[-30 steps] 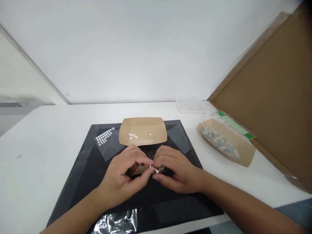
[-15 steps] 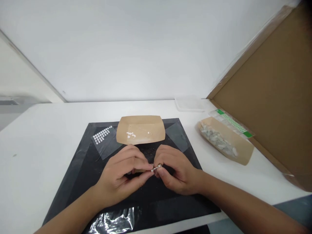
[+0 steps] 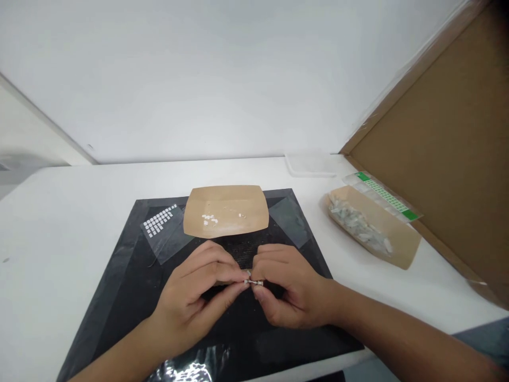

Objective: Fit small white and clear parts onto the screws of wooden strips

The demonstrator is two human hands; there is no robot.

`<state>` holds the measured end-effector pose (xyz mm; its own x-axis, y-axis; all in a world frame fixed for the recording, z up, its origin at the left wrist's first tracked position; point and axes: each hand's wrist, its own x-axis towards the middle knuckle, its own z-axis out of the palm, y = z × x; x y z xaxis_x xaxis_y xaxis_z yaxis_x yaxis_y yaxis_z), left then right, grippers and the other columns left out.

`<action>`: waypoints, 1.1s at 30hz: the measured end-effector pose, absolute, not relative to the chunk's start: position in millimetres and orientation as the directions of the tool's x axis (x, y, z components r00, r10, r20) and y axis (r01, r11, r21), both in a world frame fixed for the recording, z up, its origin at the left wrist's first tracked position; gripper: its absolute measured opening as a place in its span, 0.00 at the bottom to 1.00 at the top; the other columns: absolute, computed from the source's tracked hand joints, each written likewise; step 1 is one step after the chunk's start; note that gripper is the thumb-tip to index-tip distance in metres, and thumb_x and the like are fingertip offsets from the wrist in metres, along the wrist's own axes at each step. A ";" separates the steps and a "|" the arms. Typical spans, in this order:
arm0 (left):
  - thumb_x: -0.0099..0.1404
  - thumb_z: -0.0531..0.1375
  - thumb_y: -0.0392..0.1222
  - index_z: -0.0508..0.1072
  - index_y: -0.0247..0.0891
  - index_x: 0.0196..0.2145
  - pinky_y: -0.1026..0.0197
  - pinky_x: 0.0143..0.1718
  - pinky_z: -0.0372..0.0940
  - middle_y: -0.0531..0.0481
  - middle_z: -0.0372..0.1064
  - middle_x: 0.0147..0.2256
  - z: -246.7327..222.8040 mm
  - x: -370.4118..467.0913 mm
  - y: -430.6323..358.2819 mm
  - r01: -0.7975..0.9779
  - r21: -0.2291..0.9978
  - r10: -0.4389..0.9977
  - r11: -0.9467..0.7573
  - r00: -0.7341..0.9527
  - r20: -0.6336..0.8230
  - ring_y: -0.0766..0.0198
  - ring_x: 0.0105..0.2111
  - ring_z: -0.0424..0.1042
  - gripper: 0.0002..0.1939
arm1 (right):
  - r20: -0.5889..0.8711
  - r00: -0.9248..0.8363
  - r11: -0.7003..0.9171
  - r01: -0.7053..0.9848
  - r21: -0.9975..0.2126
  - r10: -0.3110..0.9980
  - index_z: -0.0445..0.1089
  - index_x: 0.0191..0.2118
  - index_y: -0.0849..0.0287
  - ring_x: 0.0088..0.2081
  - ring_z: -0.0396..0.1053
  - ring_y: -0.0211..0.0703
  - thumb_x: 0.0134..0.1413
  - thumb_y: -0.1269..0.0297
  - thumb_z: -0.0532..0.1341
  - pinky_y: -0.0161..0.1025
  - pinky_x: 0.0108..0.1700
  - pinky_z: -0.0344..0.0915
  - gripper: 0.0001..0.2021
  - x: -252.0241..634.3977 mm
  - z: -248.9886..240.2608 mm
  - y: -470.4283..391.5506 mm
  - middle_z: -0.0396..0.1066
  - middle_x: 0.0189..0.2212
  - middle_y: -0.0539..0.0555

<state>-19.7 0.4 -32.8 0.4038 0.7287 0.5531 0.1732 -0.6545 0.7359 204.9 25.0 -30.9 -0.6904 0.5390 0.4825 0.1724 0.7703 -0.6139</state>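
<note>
Between the fingertips of both hands is a small whitish part (image 3: 254,282), too small to make out fully. My left hand (image 3: 202,294) pinches its left end between thumb and forefinger. At its right end, the thumb and forefinger of my right hand (image 3: 288,286) are closed on it. Both hands are over the black mat (image 3: 238,339), just in front of a brown paper tray (image 3: 226,199) with small white pieces in it. A clear sheet with rows of white stickers (image 3: 159,220) lies on the mat's left side.
A second brown tray (image 3: 401,244) at the right holds many small translucent packets. Behind it lies a green-and-white strip (image 3: 389,196) against a large cardboard panel (image 3: 445,132). A clear plastic lid (image 3: 310,165) is near the wall. Another transparent sheet (image 3: 291,223) lies on the mat's right side.
The small part has turned from slanted to nearly level between my fingertips. My hands sit slightly lower in the picture, and the view has shifted a little.
</note>
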 end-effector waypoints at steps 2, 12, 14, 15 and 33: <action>0.69 0.64 0.26 0.79 0.35 0.46 0.58 0.38 0.72 0.46 0.74 0.36 -34.2 -19.7 0.3 0.173 0.747 0.738 -0.642 0.404 0.540 0.61 0.38 0.73 0.10 | 0.481 -0.691 0.776 0.185 -0.603 0.539 0.62 0.33 0.54 0.27 0.56 0.38 0.65 0.68 0.55 0.38 0.32 0.55 0.07 205.0 -30.7 24.9 0.63 0.24 0.46; 0.67 0.69 0.29 0.80 0.36 0.48 0.65 0.36 0.74 0.46 0.75 0.40 -36.4 -22.7 0.6 0.201 0.765 0.769 -0.612 0.374 0.518 0.65 0.37 0.77 0.13 | 0.453 -0.652 0.733 0.241 -0.636 0.608 0.61 0.31 0.55 0.28 0.57 0.37 0.67 0.67 0.54 0.37 0.32 0.56 0.10 204.8 -32.2 23.3 0.64 0.24 0.47; 0.67 0.69 0.28 0.80 0.36 0.48 0.66 0.36 0.74 0.46 0.76 0.40 -35.8 -22.9 0.4 0.202 0.764 0.770 -0.613 0.370 0.520 0.66 0.36 0.77 0.12 | 0.469 -0.645 0.745 0.246 -0.620 0.603 0.62 0.31 0.56 0.28 0.57 0.37 0.66 0.68 0.55 0.37 0.32 0.55 0.09 204.7 -32.5 23.9 0.64 0.24 0.47; 0.67 0.68 0.28 0.80 0.35 0.47 0.66 0.36 0.74 0.47 0.76 0.40 -35.6 -22.8 0.3 0.203 0.765 0.772 -0.611 0.367 0.520 0.67 0.36 0.78 0.12 | 0.481 -0.643 0.756 0.248 -0.605 0.596 0.62 0.31 0.56 0.27 0.56 0.37 0.65 0.68 0.56 0.37 0.32 0.55 0.09 204.5 -32.5 24.2 0.63 0.24 0.47; 0.67 0.67 0.25 0.81 0.35 0.46 0.69 0.38 0.76 0.48 0.79 0.40 -32.7 -18.1 1.7 0.255 0.682 0.719 -0.685 0.387 0.577 0.67 0.37 0.80 0.12 | 0.550 -0.739 0.901 0.430 -0.060 0.389 0.69 0.26 0.58 0.27 0.54 0.39 0.67 0.64 0.60 0.42 0.29 0.47 0.15 212.2 -23.2 27.3 0.62 0.22 0.47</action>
<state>-18.1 1.7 -32.7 0.3870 0.7190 0.5773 0.2547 -0.6851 0.6825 212.2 27.3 -23.2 -0.7393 0.3891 0.5496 0.4297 0.9010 -0.0599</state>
